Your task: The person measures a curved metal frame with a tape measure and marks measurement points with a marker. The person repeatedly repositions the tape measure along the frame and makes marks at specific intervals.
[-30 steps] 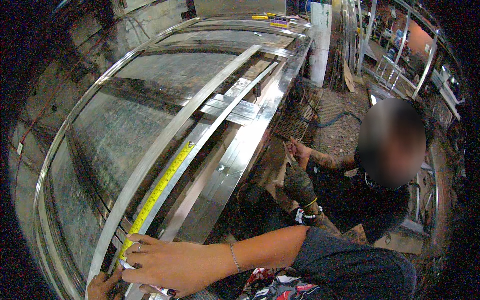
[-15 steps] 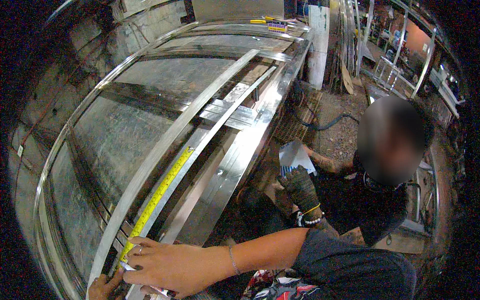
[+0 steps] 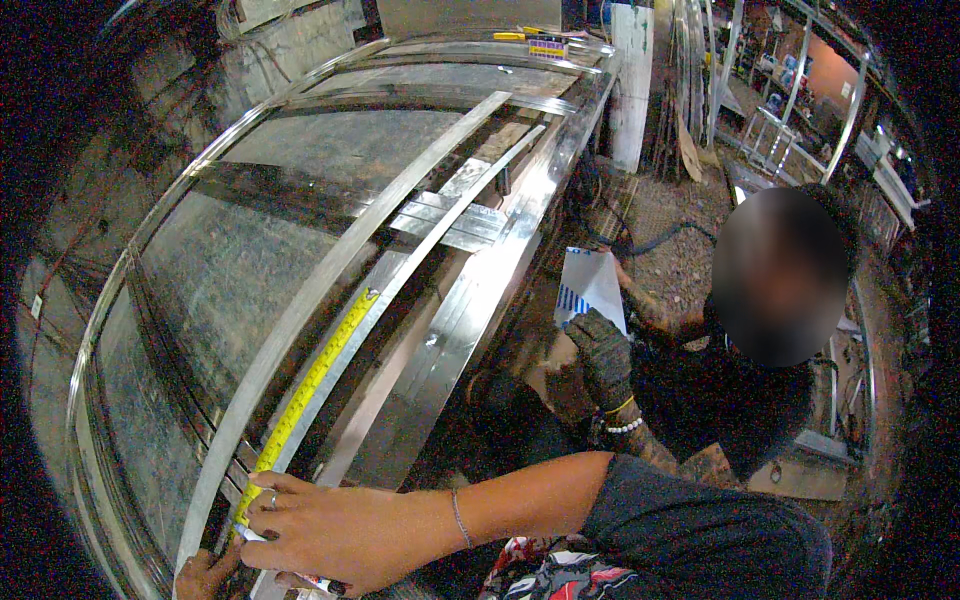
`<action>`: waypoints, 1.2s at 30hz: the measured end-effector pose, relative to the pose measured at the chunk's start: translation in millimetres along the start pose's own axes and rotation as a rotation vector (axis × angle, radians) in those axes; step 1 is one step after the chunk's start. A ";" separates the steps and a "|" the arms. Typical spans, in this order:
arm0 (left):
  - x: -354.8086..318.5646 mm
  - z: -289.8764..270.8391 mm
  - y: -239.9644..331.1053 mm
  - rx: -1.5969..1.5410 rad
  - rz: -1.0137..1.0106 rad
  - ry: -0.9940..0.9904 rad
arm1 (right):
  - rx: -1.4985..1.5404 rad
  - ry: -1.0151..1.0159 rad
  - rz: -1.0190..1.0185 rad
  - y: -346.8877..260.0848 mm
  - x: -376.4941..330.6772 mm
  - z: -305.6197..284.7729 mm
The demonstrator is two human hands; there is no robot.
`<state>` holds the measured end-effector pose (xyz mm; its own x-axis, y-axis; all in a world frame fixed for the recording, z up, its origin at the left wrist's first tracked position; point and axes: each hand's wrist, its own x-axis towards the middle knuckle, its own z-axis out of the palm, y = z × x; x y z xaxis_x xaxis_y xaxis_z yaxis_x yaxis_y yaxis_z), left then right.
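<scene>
A yellow tape measure [image 3: 318, 380] lies extended along a narrow metal strip [image 3: 425, 245], its far end resting partway up the strip. My right hand [image 3: 340, 530] reaches over the tape's near end, fingers bent, with a slim white pen [image 3: 245, 532] in its grip; part of the pen is hidden under the palm. At the lower left edge, my left hand [image 3: 205, 577] shows only in part. Its fingers are closed at the tape's near end, and the tape's case is out of sight.
Long metal profiles [image 3: 330, 270] run lengthwise over a large frame with dull panels [image 3: 260, 255]. On the right sits a co-worker; that person's gloved hand [image 3: 600, 350] is at a white-and-blue sheet [image 3: 590, 285]. A yellow cutter [image 3: 510, 37] and a small box [image 3: 548, 48] lie at the far end.
My hands and the tape stay nearly in place, with a slight shift of the view. The co-worker's sheet is tilted more upright.
</scene>
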<state>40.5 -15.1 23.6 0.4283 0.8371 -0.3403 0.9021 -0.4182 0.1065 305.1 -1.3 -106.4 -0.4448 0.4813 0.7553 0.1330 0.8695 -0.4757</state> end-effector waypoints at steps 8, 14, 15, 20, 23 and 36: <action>-1.3 1.8 -11.0 0.070 0.105 0.028 | 0.027 0.000 -0.009 -1.9 1.7 -4.2; 2.6 -0.3 -0.6 -0.045 0.088 0.028 | 0.031 0.066 -0.022 -0.9 0.9 0.7; 2.5 -0.4 0.1 -0.037 0.097 0.035 | 0.029 0.058 -0.023 -1.7 1.5 -1.9; 2.2 -1.2 2.8 0.050 0.097 0.047 | 0.067 0.018 0.009 -5.6 2.3 -9.4; -0.3 1.5 0.7 0.062 0.112 0.071 | 0.102 -0.012 0.019 -14.4 3.7 -24.1; 0.5 7.8 -15.4 0.053 0.093 0.051 | -0.048 0.334 0.088 -25.0 -6.6 -71.7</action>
<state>26.4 -11.0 14.5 0.5133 0.8102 -0.2830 0.8549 -0.5118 0.0852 368.2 -18.3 -67.2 -0.1165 0.5572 0.8221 0.2026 0.8237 -0.5296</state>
